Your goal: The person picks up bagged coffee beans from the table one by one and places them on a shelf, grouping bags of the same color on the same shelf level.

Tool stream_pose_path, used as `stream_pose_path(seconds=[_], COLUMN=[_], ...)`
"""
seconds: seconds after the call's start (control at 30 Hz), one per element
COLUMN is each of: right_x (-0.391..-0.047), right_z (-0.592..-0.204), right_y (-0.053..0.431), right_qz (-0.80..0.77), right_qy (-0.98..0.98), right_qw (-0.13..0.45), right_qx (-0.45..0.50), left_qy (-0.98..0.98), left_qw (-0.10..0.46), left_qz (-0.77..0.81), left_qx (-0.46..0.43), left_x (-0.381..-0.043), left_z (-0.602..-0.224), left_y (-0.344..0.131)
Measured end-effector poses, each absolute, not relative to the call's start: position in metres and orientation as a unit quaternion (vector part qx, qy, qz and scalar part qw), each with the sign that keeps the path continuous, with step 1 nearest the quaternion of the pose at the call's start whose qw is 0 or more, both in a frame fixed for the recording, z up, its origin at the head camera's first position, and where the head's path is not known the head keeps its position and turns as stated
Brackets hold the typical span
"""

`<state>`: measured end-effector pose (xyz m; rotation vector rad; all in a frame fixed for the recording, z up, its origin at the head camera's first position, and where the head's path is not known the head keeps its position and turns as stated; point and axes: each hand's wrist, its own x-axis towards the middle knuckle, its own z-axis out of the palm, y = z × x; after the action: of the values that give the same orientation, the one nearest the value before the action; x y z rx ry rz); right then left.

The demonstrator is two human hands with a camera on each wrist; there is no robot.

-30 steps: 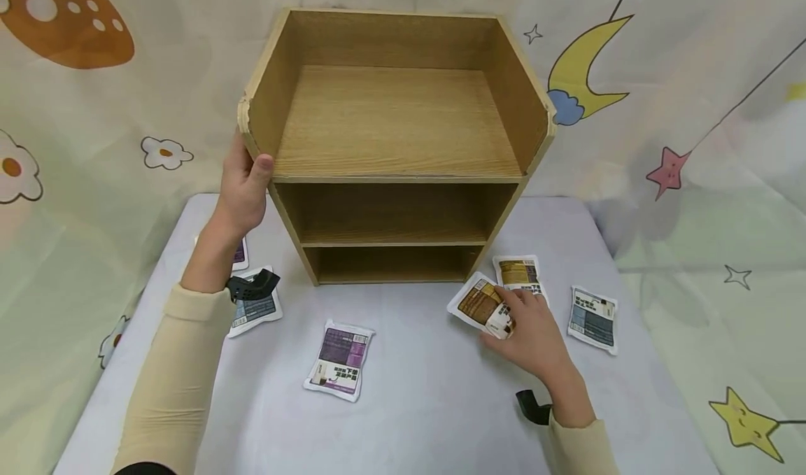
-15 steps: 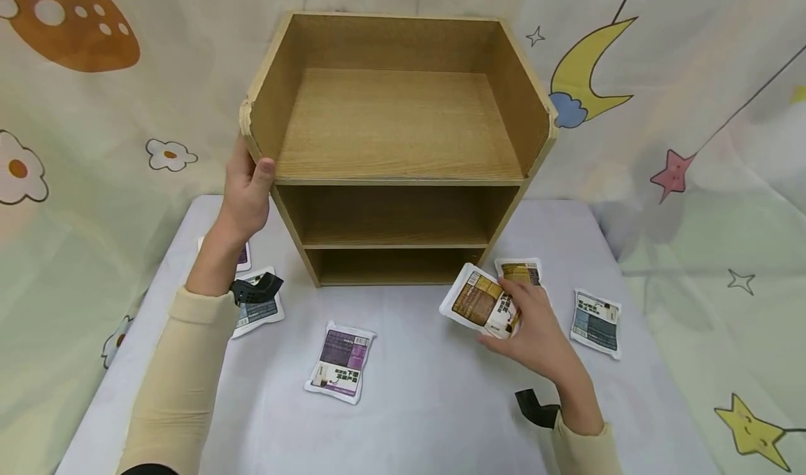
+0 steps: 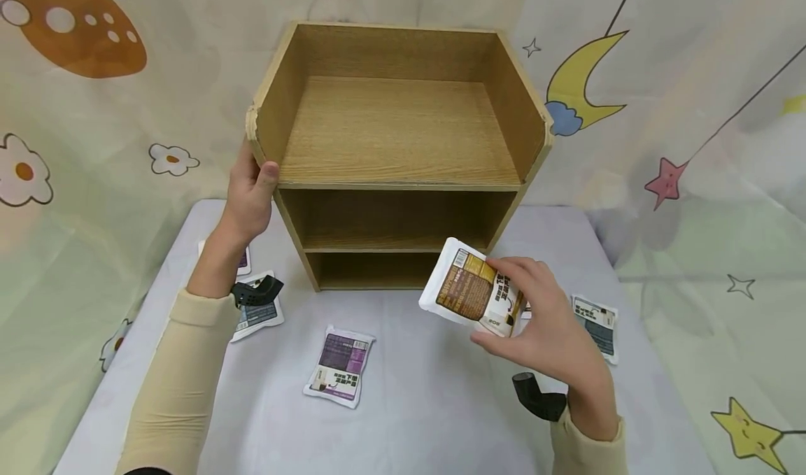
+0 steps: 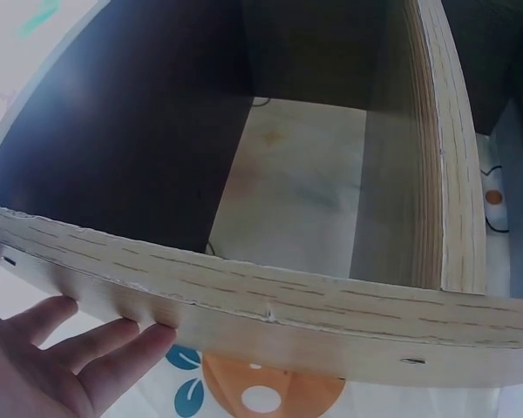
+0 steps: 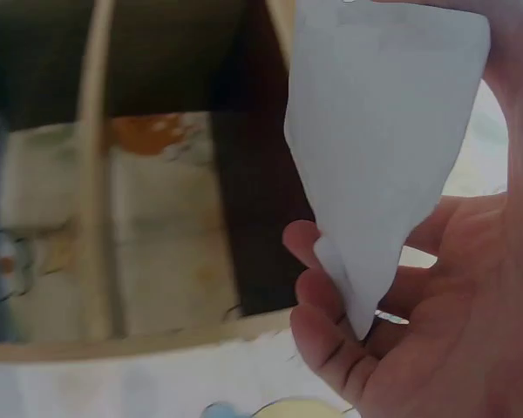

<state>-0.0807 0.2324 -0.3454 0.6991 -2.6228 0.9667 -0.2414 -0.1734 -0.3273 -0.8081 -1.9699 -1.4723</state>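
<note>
Right hand [image 3: 554,342] lifted clear of the table [image 3: 441,419], thumb and fingers curled round the lower right end of a brown-labelled packet [image 3: 469,293] — pinched, not resting on anything. Packet tilted, long axis running from the grip up and to the left, free end aimed at the front of the wooden shelf unit [image 3: 397,153] and level with its two lower openings. Just in front of the unit's right front corner, near but not touching. From the right wrist view only the packet's pale back [image 5: 383,148] showing, fingers [image 5: 331,340] wrapped under its bottom corner, shelf edges blurred behind. Left hand [image 3: 248,195] well apart from the packet, at the unit's left front corner — thumb hooked over the side panel's front edge, fingers behind it; in the left wrist view fingertips [image 4: 113,348] pressed under the worn wooden rim [image 4: 270,313]. Other packets flat on the table: a purple one [image 3: 340,366] near the middle front, a blue one [image 3: 595,324] toward the right edge, two more by the left forearm.
</note>
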Motion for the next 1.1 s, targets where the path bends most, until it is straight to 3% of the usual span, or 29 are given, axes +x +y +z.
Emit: stream_pose_path(seconds=[0.3,0.63,1.1], right_x=[-0.089,-0.121,-0.164], right_z=[-0.309,-0.273,-0.239], right_y=[0.215,0.195,0.157], right_qz=[0.324,0.346,0.283], right_qy=[-0.892,-0.859,-0.911], right_qw=[0.152,0.191,0.205], right_qx=[0.276,0.325,0.220], left_qy=[-0.712,-0.721,-0.723], left_qw=[0.252,0.243,0.245], left_qz=[-0.584,-0.578,-0.572], left_qx=[-0.298,-0.295,-0.301], left_x=[-0.241,-0.245,-0.228], left_z=[-0.341,-0.348,-0.330], left_y=[-0.172,-0.169,-0.161])
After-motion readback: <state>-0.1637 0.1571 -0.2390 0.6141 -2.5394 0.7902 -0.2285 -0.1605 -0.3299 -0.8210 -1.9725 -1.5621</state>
